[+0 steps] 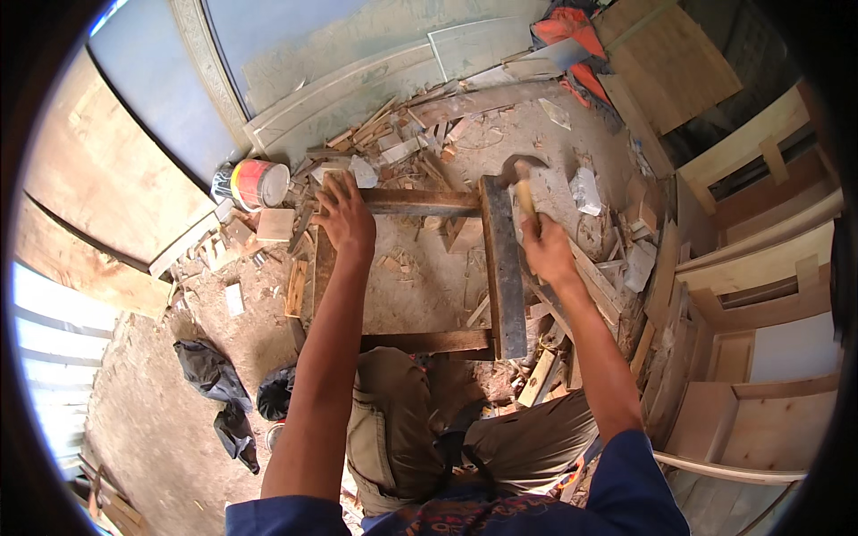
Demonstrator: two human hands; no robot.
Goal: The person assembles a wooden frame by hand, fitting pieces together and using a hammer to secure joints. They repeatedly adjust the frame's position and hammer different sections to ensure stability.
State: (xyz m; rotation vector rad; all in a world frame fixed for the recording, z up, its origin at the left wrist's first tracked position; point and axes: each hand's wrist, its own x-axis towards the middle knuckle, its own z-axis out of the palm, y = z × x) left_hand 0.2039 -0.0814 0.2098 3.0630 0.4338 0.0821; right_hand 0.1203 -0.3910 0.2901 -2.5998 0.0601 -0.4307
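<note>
A rectangular wooden frame (503,268) of dark, worn boards is in front of my knees. My left hand (346,214) is at its far left corner, fingers curled over the wood. Beyond the frame's right board, my right hand (547,249) grips a claw hammer (524,189) by its light wooden handle. The hammer's dark curved head is close to the far right corner of the frame. Whether it touches the board cannot be told from here.
Scrap wood (393,143) and rubble lie along the far wall. A paint bucket (261,184) rests on its side at the left, with black plastic bags (211,368) nearer me. Unfinished wooden cabinets (755,393) line the right. Offcuts (539,377) lie by my right knee.
</note>
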